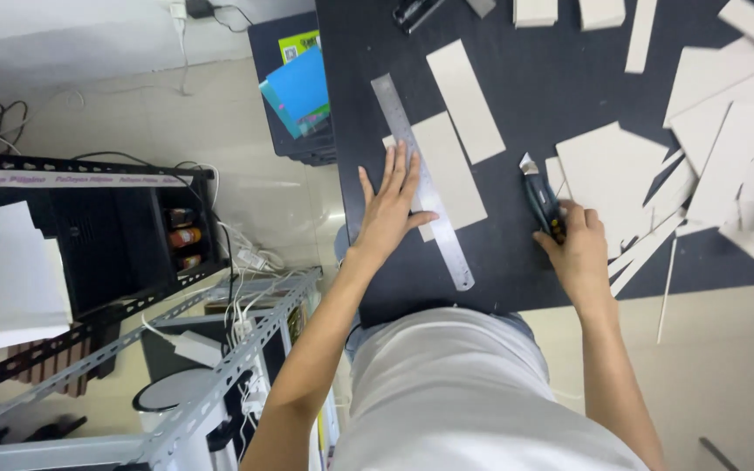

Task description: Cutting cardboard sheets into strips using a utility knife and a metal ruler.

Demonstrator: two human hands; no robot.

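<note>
Grey metal shelving (220, 384) stands at the far left on the floor, with a stack of blue folders (301, 92) on a low dark unit just beside the desk (525, 96). On the dark desk the left hand (390, 209) lies flat with fingers spread — pressing a steel ruler (421, 179) that crosses a pale cardboard piece (447, 170). Another cardboard strip (466, 100) lies near, apart from it. Farther right, the right hand (579, 249) is closed around a dark utility knife (541, 201), blade pointing away, on the desk. Cardboard offcuts (709, 148) pile at the right edge.
</note>
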